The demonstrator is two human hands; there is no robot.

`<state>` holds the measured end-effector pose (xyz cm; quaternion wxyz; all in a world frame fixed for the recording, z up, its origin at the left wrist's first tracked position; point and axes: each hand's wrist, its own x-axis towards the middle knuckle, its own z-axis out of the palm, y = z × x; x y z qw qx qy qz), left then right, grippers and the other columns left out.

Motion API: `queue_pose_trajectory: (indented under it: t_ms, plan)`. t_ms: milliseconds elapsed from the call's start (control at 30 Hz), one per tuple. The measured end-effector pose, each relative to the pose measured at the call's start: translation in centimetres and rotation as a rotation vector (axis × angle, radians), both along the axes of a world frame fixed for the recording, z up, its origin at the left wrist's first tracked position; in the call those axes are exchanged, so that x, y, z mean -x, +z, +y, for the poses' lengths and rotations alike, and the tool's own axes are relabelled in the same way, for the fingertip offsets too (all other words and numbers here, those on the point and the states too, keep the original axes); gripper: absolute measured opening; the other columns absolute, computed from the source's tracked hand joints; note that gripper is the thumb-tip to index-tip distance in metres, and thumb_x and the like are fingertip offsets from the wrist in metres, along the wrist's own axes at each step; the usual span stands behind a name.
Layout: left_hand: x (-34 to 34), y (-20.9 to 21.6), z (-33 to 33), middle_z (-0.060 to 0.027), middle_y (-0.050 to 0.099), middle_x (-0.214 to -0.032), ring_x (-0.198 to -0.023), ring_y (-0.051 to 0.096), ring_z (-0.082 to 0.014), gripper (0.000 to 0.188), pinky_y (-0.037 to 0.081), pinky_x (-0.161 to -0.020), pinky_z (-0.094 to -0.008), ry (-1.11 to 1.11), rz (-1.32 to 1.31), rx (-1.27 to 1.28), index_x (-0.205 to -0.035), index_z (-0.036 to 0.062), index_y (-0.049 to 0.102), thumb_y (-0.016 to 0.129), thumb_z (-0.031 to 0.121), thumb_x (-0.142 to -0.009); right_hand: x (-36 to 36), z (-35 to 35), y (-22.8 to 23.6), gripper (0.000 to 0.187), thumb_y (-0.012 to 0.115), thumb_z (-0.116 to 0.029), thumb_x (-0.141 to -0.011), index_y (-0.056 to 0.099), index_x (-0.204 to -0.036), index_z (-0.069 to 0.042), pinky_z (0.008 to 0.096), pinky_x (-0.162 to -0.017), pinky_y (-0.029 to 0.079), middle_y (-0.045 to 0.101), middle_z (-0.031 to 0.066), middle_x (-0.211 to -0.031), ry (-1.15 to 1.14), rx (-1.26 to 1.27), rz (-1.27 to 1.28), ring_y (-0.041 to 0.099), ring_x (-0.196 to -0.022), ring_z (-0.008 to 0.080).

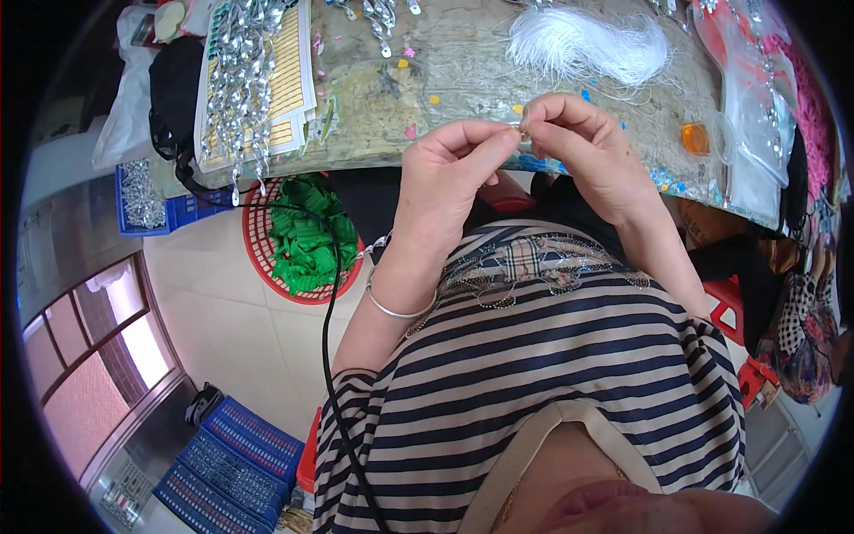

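Observation:
My left hand and my right hand meet above the near edge of the worktable. Thumb and forefinger of each are pinched together, fingertips nearly touching. Between them shows a tiny pale gold speck, too small to name. Beyond the hands lies a bundle of fine white thread. Silvery strands of clear drop-shaped beads hang over yellow-lined cards at the table's left end. A small orange pot stands to the right of my right hand.
Below the table's left side, a red basket holds green cloth pieces, and a blue bin holds clear beads. A black cable runs down past my left arm. Clear plastic bags lie at the right end. Blue patterned boxes sit lower left.

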<state>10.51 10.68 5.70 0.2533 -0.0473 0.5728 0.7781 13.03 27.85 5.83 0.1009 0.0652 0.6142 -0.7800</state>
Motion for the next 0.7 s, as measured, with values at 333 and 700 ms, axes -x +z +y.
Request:
queue_pose_trajectory:
  t_ms: [333, 700]
  plan:
    - [0.0, 0.6, -0.1, 0.0005, 0.063, -0.075, -0.059, 0.047, -0.0036, 0.014, 0.037, -0.054, -0.0165, -0.027, 0.027, 0.002, -0.091, 0.0012, 0.068, 0.069, 0.008, -0.079, 0.1, 0.2, -0.4, 0.014, 0.063, -0.013, -0.086, 0.061, -0.097, -0.004, 0.0207, -0.075, 0.042, 0.058, -0.0022, -0.088, 0.044, -0.08, 0.064, 0.051, -0.08, 0.0063]
    - [-0.1, -0.2, -0.1, -0.0006, 0.064, -0.076, -0.06, 0.049, -0.0031, 0.014, 0.037, -0.054, -0.0158, -0.035, 0.023, 0.012, -0.092, 0.0014, 0.068, 0.068, 0.008, -0.08, -0.6, 0.1, -0.6, 0.032, 0.069, -0.008, -0.079, 0.062, -0.11, -0.005, 0.0204, -0.071, 0.043, 0.057, -0.0014, -0.096, 0.061, -0.228, 0.132, 0.049, -0.077, 0.0052]
